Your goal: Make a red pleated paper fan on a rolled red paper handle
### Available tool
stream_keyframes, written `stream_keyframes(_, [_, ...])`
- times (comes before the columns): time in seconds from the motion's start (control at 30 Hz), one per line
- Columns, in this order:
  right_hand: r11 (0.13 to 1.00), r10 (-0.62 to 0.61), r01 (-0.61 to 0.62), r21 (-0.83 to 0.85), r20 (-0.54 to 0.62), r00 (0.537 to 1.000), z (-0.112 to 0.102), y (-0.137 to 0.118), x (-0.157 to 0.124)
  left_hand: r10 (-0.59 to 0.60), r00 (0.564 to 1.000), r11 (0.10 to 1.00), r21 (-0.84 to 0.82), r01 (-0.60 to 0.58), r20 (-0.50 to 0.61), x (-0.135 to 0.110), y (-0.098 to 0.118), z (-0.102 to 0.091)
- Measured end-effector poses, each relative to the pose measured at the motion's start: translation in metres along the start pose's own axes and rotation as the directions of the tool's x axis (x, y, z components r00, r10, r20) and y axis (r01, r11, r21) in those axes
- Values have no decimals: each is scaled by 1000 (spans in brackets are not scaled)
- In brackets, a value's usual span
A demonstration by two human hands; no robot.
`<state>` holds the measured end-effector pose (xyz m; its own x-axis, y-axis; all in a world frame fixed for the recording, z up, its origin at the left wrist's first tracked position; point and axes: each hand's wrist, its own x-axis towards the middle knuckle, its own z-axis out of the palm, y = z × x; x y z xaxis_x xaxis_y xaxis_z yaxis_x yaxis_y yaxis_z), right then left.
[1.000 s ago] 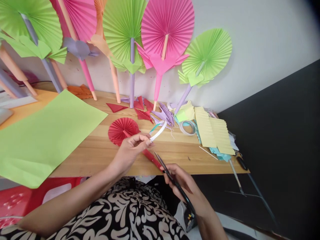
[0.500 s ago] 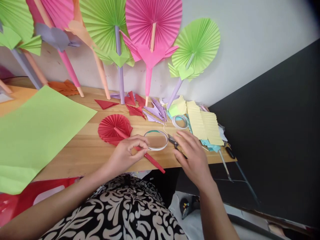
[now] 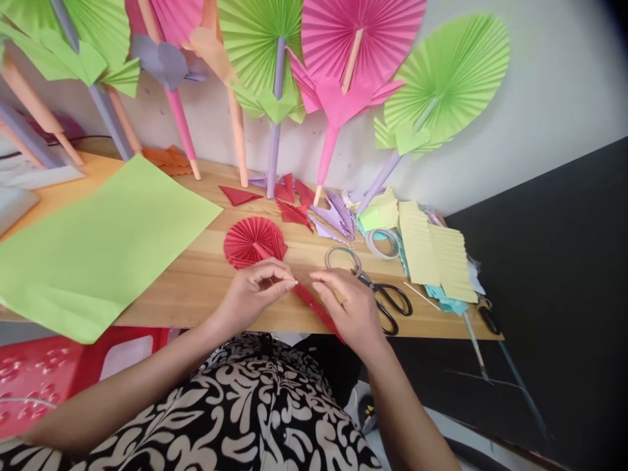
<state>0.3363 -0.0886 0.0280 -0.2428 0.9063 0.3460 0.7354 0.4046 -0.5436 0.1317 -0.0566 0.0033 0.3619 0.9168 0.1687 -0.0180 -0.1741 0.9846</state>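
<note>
My left hand (image 3: 260, 289) pinches a tiny white piece of tape (image 3: 296, 282) between thumb and fingertips. Facing it, my right hand (image 3: 349, 304) is open, its fingers bent and nothing visible in them. Under both hands lies a red pleated paper fan (image 3: 252, 239), its red rolled-paper handle (image 3: 311, 302) slanting toward the table's front edge and partly covered by my right hand. A thin tape roll (image 3: 343, 260) rests just beyond my right hand. Scissors (image 3: 390, 297) with black handles lie to the right of that hand.
A thicker tape roll (image 3: 383, 243) lies near pleated yellow paper (image 3: 434, 252). Red and purple scraps (image 3: 336, 216) are scattered behind the fan. A large green sheet (image 3: 112, 242) covers the left side. Finished paper fans (image 3: 363, 49) lean against the wall.
The thin tape roll has left my left hand and now lies on the table. My right hand has moved left, closer to my left hand. The view has shifted left.
</note>
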Motion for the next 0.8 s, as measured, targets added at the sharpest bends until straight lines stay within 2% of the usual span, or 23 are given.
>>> stream_keyframes(0.13, [977, 89, -92, 191, 26, 996, 14, -25, 7, 26, 1000, 1000, 4, -26, -10, -3, -1, -1])
stream_keyframes(0.3, [974, 108, -120, 191, 74, 991, 28, -30, 7, -19, 999, 1000, -7, 19, -38, -14, -5, -6])
stream_keyframes(0.43, [994, 20, -30, 101, 93, 995, 44, -39, 2, -179, 984, 980, -96, 176, -20, -31, -7, -18])
stream_keyframes(0.53, [995, -28, 18, 94, 109, 994, 51, -46, 0, -340, 937, 917, -191, 350, 87, -46, -4, -33])
stream_keyframes(0.6, [993, -36, 24, 112, 104, 994, 52, -47, 0, -376, 922, 896, -217, 388, 94, -53, 0, -46])
stream_keyframes(0.67, [994, -12, 2, 111, 84, 996, 52, -45, 1, -351, 936, 927, -150, 343, -34, -57, 3, -58])
stream_keyframes(0.7, [995, 4, -12, 100, 75, 997, 52, -43, 2, -311, 943, 950, -59, 306, -116, -58, 3, -64])
stream_keyframes(0.73, [996, 10, -16, 83, 71, 997, 53, -41, 3, -240, 954, 965, 63, 255, -179, -57, 2, -70])
stream_keyframes(0.8, [999, -24, 21, 37, 91, 996, 57, -38, 6, -28, 981, 937, 336, 92, -191, -54, -3, -77])
